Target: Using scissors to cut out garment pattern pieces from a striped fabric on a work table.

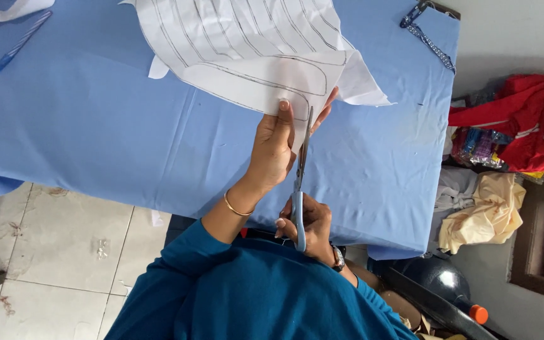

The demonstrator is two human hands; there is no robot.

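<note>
Pinching the white paper pattern [247, 56] at its lower edge with my left hand [273, 148], I hold it lifted above the blue cloth-covered table [96, 126], while my right hand [306, 230] is closed through the handles of the blue scissors [300, 182], blades slightly parted at the paper's edge just beside my thumb. I judge the cut along the drawn outline is under way, and the next snip calls for keeping the blades off my left fingers. Beyond the paper, the table's right edge is near; its left is roomier.

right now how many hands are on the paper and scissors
2. The left hand pinches the white lined paper at its lower edge; the right hand grips the blue-handled scissors, blades at the paper.
</note>
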